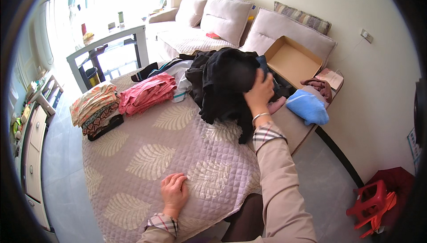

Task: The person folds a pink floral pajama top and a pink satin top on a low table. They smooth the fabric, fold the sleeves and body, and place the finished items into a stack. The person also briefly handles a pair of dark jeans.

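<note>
My right hand point(261, 88) reaches to the heap of black clothes point(227, 76) and touches its right side; some fingers are hidden by the dark cloth, so its grip is unclear. Flat on the quilted cover with leaf patterns point(150, 161) rests my left hand point(174, 189), holding nothing. Left of the black heap lie folded pink garments point(146, 92), and beside them a stack of patterned folded clothes point(96, 106). A white garment point(181, 76) is partly under the dark heap. To the right are a light blue cloth point(307, 107) and a brown cloth point(318, 87).
An open cardboard box point(293, 61) stands behind the right-hand clothes, against a sofa cushion point(287, 32). A pink box point(330, 77) lies near the sofa's corner. Beyond the cover is a table point(106, 39). Red plastic stools point(370, 203) stand on the floor at lower right.
</note>
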Available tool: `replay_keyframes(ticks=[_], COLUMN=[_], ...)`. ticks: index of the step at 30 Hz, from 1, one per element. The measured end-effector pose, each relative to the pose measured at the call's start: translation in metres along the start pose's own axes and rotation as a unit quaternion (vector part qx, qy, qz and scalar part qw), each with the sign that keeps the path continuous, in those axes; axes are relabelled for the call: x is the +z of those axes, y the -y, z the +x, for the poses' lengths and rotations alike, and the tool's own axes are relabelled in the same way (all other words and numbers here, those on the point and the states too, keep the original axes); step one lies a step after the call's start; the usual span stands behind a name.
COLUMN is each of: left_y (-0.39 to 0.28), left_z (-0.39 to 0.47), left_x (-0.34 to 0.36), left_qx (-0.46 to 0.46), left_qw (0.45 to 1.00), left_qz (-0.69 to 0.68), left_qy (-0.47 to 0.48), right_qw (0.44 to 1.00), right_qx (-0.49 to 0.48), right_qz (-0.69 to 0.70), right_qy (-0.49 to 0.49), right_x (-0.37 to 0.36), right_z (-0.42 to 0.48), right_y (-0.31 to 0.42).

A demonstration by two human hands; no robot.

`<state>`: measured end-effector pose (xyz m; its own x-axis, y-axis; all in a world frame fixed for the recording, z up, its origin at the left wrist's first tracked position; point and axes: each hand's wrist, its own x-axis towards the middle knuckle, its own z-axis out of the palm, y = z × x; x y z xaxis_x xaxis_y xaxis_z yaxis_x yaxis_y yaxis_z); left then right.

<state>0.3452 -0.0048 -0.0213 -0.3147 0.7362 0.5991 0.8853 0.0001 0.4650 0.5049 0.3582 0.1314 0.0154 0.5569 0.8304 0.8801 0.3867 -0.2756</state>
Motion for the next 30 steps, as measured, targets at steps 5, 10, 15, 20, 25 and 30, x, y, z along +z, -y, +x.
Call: replay_keyframes(ticks=[5, 10, 15, 20, 25, 30], left_y=[-0.004, 0.001, 0.047, 0.066, 0.036, -0.030], left_z=[0.003, -0.001, -0.007, -0.068, -0.094, -0.053], left_x=[0.007, 0.010, 0.015, -0.008, -0.080, -0.162], left_qx=[-0.001, -0.106, -0.293, -0.251, -0.186, -0.118], left_qw=[1.000, 0.983, 0.725, 0.633, 0.650, 0.805], left_qz=[-0.013, -0.142, -0.576, -0.713, -0.724, -0.568], left_qy=[-0.007, -0.038, -0.238, -0.169, -0.134, -0.125], right_qw=[0.980, 0.887, 0.643, 0.397, 0.338, 0.188], right_qx=[0.032, -0.163, 0.021, 0.251, 0.214, 0.270], right_qz=[0.048, 0.368, 0.580, 0.640, 0.641, 0.725], right_qy=[0.193, 0.225, 0.500, 0.608, 0.655, 0.606], right_x=[-0.006, -0.057, -0.133, -0.161, -0.192, -0.193], right_z=[0.013, -0.101, -0.183, -0.256, -0.300, -0.333], right_y=[0.002, 0.083, 0.123, 0.086, 0.086, 0.124])
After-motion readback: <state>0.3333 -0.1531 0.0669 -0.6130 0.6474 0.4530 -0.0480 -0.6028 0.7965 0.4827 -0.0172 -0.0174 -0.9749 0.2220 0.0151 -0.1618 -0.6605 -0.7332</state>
